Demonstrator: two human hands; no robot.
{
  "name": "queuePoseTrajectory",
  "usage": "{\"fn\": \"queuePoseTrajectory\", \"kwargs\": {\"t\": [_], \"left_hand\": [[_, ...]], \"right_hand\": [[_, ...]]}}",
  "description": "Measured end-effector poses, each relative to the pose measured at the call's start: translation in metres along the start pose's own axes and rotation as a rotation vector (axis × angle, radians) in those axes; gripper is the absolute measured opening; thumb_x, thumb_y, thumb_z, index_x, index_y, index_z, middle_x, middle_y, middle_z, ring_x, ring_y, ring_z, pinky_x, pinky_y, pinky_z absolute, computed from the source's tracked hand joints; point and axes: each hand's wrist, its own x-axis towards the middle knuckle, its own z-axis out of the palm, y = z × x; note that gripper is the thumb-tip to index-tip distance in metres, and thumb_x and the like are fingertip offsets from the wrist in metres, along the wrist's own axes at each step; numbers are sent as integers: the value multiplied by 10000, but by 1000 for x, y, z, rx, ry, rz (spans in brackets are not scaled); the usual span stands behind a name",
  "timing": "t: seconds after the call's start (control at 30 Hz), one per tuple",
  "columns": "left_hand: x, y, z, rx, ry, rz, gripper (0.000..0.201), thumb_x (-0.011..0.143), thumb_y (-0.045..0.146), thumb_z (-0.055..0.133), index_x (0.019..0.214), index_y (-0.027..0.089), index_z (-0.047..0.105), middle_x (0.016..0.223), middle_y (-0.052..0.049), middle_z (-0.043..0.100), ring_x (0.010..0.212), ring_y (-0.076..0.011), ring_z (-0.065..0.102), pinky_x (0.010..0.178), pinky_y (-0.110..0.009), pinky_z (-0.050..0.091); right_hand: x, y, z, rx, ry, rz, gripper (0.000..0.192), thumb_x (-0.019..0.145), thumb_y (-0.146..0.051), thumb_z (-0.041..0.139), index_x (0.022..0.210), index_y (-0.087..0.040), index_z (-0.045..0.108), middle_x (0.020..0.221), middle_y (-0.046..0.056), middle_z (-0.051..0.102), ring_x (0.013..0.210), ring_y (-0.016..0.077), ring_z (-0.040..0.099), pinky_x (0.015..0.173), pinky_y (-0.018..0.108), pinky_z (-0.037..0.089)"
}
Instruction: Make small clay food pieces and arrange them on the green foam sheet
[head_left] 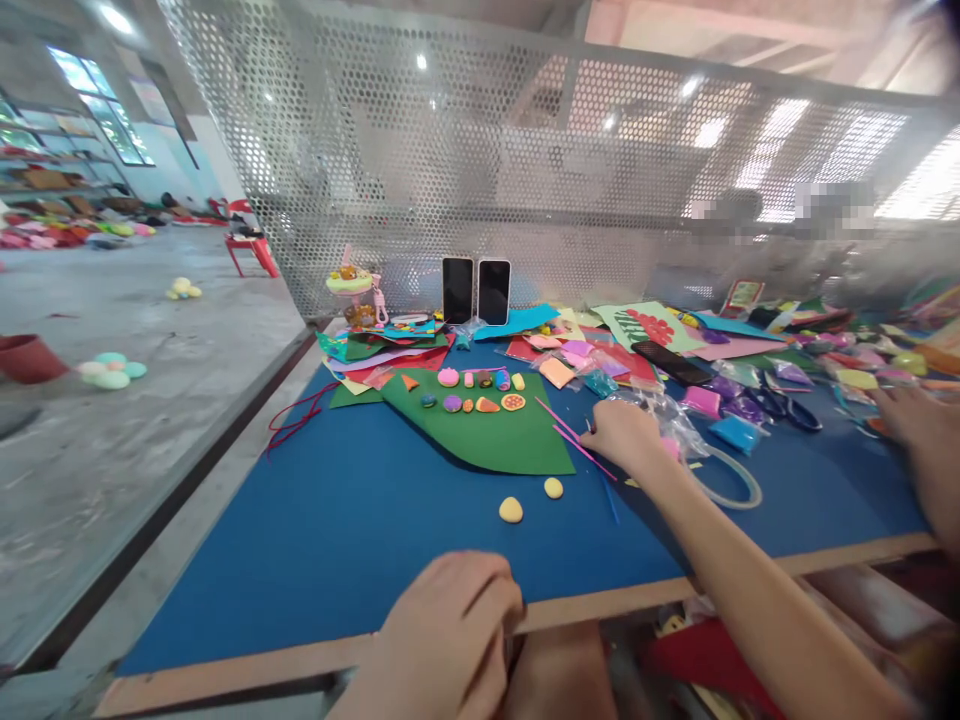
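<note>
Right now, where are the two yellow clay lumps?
In the head view, the two yellow clay lumps lie on the blue table mat, just below the green sheet, between the left hand and right hand.

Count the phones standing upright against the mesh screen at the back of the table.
2: a black-faced phone on the left, a white-edged phone touching its right side. Others may lie hidden among the craft clutter.
</note>
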Motion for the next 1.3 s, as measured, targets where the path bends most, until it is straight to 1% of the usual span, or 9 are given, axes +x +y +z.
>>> {"fn": "queuePoseTrajectory", "kwargs": {"t": [0.1,0.27,0.4,0.53,0.63,0.83,1.0,1.17,1.3], "left_hand": [[24,0,5,171,137,-112,285,814,78,419,1010,222,566,1094,-54,609,964,-202,597,826,-350,509],[36,-11,21,348,271,-168,311,834,139,448,1126,207,532,1140,-80,582,945,-211,604,802,-361,512],[45,-19,31,424,273,-225,340,851,222,501,1190,201,508,1149,-92,576,959,-226,593,796,-372,504],[53,-19,35,430,251,-258,361,850,274,543,1200,187,516,1131,-95,583,986,-248,563,823,-406,491],[54,-18,35,404,228,-273,360,854,260,546,1203,179,517,1134,-93,581,995,-250,545,843,-416,477],[53,-20,36,373,217,-284,421,845,262,559,1251,185,477,1165,-92,566,1023,-255,523,855,-417,456],[51,-20,37,358,220,-283,424,865,274,532,1271,182,454,1185,-99,561,1042,-257,512,869,-422,444],[51,-20,36,325,221,-284,424,875,272,514,1281,178,430,1194,-96,567,1057,-250,510,889,-424,438],[51,-21,37,332,217,-293,438,867,272,527,1282,176,426,1183,-96,573,1049,-256,514,877,-425,444]], "right_hand": [[10,-4,0,-5,-10,12,133,628,-262,713,692,-153,671,800,176,686,759,322,670,578,356,478],[19,1,3,67,10,-26,130,636,-296,691,632,-172,651,765,136,689,758,307,663,576,344,468],[21,7,6,195,60,-101,29,669,-206,618,649,-192,635,690,50,687,682,212,656,563,267,442],[27,14,14,336,110,-216,145,711,-125,578,834,-187,620,688,-5,685,650,135,645,598,208,444],[31,17,19,386,153,-249,161,754,-137,568,905,-175,607,692,-3,672,644,133,636,610,214,448],[25,15,16,325,259,-269,109,783,-236,584,842,-183,659,875,55,663,718,172,611,648,272,436],[14,3,6,182,179,-317,140,794,-297,577,729,-200,654,823,42,673,700,176,602,567,258,390],[-2,-2,-4,49,-40,-244,151,767,-288,586,662,-195,644,674,43,660,637,182,608,509,256,323],[-20,-6,-12,-96,-109,-205,177,781,-205,502,762,-173,674,798,91,680,714,209,642,506,256,304]]}}
